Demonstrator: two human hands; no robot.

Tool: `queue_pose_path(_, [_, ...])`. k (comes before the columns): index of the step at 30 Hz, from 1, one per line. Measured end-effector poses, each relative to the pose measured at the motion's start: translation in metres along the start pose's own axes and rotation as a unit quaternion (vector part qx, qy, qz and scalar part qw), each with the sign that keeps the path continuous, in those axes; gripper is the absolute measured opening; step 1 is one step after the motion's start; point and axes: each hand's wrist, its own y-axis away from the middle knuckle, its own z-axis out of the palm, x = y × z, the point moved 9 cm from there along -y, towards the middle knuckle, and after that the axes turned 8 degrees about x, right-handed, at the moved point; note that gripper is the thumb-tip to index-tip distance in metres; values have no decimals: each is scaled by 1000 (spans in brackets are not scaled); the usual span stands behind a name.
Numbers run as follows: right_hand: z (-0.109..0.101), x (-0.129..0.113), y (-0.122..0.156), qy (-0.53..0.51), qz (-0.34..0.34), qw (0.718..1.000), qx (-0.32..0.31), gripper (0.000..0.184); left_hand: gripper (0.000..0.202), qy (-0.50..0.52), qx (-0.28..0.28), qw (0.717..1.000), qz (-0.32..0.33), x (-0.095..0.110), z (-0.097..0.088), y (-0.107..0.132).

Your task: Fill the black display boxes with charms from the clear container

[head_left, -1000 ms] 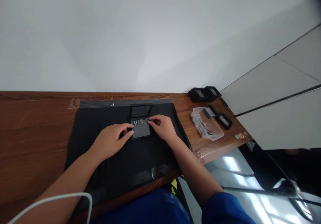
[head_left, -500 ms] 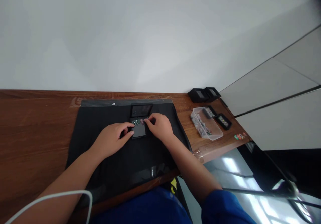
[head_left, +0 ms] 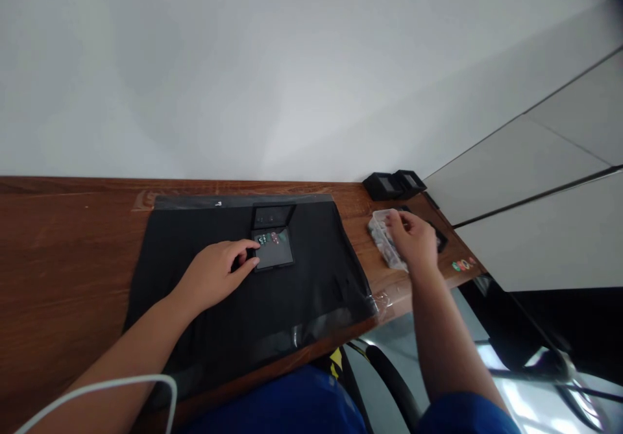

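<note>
A small black box [head_left: 277, 257] lies on the black mat, its lid [head_left: 273, 216] raised at the back. Small green and pink pieces [head_left: 271, 237] sit in a row along the back of its grey inside. My left hand [head_left: 219, 268] grips the box's left edge between thumb and forefinger. Off to the right, my right hand [head_left: 413, 236] is over a clear plastic container [head_left: 400, 264] of small pale pieces, fingers bent downward. Its fingertips are too blurred and covered to show whether they hold anything.
Two black boxes [head_left: 389, 186] stand at the table's back right, against the wall. Dark cases [head_left: 442, 239] lie partly behind my right hand. Small coloured rings [head_left: 463, 265] rest near the right edge. A white cable [head_left: 121, 380] crosses my left forearm.
My right hand has left the pieces in the black box and moved right to the clear container. My left hand has stayed at the box's left edge.
</note>
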Motion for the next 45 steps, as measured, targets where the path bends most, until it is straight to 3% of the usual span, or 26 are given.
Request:
queue_pose_path(2, [-7, 38, -16, 54, 36, 998, -24, 43, 48, -1, 0, 1000, -1, 0, 0, 0])
queue_pose_path(5, [4, 71, -28, 95, 39, 988, -114, 24, 48, 0, 5, 1000, -1, 0, 0, 0])
queue_pose_path(9, [36, 84, -31, 126, 17, 963, -237, 24, 47, 3, 13, 1000, 2, -1, 0, -1])
queue_pose_path(13, [60, 90, -31, 165, 23, 940, -298, 18, 48, 3, 21, 1000, 3, -3, -1, -1])
queue_pose_path(15, [66, 93, -29, 181, 30, 931, -316, 30, 48, 4, 17, 1000, 3, -3, 0, -1])
queue_pose_path(17, [68, 93, -28, 184, 32, 928, -323, 40, 48, 5, 12, 1000, 2, -2, 0, 0])
queue_pose_path(20, [65, 91, -26, 175, 27, 933, -314, 42, 48, 8, 8, 1000, 1, -1, 0, 0])
queue_pose_path(22, [62, 90, -26, 166, 25, 938, -303, 34, 48, 9, 6, 1000, 1, -1, 0, 0])
queue_pose_path(25, [57, 87, -28, 148, 22, 948, -280, 5, 48, 11, 5, 1000, 1, -1, -1, 0])
queue_pose_path(26, [55, 86, -29, 140, 22, 953, -268, 8, 48, 12, 5, 1000, 1, -1, -1, 0])
queue_pose_path(28, [47, 85, -32, 119, 24, 963, -240, 16, 48, 15, 6, 1000, 3, -1, -1, 0])
queue_pose_path(34, [13, 84, -39, 15, 16, 986, -168, 12, 45, 33, 19, 999, 17, 2, -4, 1])
queue_pose_path(37, [-3, 73, -35, -138, -6, 977, -162, 41, 42, 47, 31, 998, 27, 6, -6, 3])
queue_pose_path(40, [-20, 49, -24, -307, -10, 940, -150, 60, 40, 64, 44, 996, 40, 9, -8, 4])
queue_pose_path(42, [-24, 23, -9, -374, -10, 914, -158, 57, 39, 77, 51, 995, 48, 10, -8, 4])
queue_pose_path(45, [-14, -42, 23, -480, -61, 849, -214, 43, 36, 97, 63, 992, 57, 13, -9, 5])
